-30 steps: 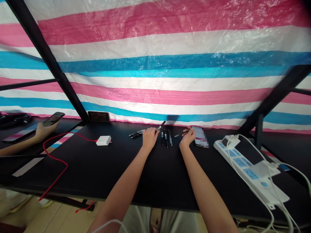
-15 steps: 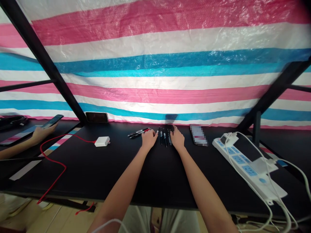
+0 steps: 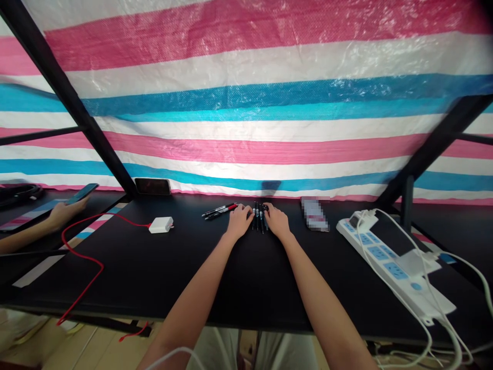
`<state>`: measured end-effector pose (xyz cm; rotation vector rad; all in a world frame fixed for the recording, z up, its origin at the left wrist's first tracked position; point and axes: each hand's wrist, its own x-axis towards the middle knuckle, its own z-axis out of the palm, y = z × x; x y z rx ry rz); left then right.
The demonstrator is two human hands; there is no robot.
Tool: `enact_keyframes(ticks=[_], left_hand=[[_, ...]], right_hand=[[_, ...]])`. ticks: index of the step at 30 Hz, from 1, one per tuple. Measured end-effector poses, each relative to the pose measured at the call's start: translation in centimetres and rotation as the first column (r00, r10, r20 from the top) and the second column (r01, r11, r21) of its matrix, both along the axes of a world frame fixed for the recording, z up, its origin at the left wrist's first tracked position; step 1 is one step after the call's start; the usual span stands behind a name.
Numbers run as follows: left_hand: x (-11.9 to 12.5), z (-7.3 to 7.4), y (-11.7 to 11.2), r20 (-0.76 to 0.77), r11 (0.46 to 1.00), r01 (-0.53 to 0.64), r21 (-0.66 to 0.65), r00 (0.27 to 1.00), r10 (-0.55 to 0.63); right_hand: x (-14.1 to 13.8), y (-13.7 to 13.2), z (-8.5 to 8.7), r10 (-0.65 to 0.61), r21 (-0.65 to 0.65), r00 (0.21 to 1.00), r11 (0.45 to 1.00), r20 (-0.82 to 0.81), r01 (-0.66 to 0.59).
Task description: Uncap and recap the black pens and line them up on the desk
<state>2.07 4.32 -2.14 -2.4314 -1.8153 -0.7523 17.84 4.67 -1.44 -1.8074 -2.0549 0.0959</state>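
Note:
Several dark pens (image 3: 259,218) lie side by side in an upright row near the back of the black table (image 3: 262,277). My left hand (image 3: 240,220) is against the row's left side, fingers bent and thumb at the pens. From the right, my right hand (image 3: 276,220) presses on the row with curled fingers, partly covering the outer pens. The row is squeezed between both hands and rests on the tabletop. Left of my left hand, a few more pens (image 3: 219,211) lie slanted, one of them with a red part.
A white charger (image 3: 160,224) with a red cable (image 3: 100,263) sits on the left. A phone (image 3: 152,186) leans at the back; another phone (image 3: 315,214) lies right. A white power strip (image 3: 396,270) with cables is far right. Another person's hand (image 3: 63,213) holds a phone.
My right hand has moved left and its stretched finger has curled in. My left hand has shifted slightly right. The pens between them now lie closer together.

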Motion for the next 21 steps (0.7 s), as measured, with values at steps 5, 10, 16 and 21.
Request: enact_keyframes(ticks=[5, 10, 16, 21], left_hand=[[0.1, -0.1, 0.0, -0.009, 1.000, 0.003, 0.014, 1.000, -0.003], [-0.6, 0.6, -0.2, -0.054, 0.972, -0.183, 0.147, 0.980, 0.193], [-3.2, 1.8, -0.2, -0.126, 0.892, -0.381, 0.244, 0.899, 0.419], [-4.3, 1.3, 0.0, -0.184, 0.849, -0.492, 0.192, 0.832, 0.524]], right_hand=[[0.0, 0.0, 0.0, 0.012, 0.003, 1.000, 1.000, 0.013, -0.012], [0.0, 0.0, 0.0, -0.009, 0.006, 1.000, 1.000, 0.021, 0.008], [0.0, 0.1, -0.1, -0.069, -0.009, 0.997, 0.998, 0.026, 0.069], [0.0, 0.0, 0.1, -0.071, -0.014, 0.997, 0.997, 0.005, 0.071]])
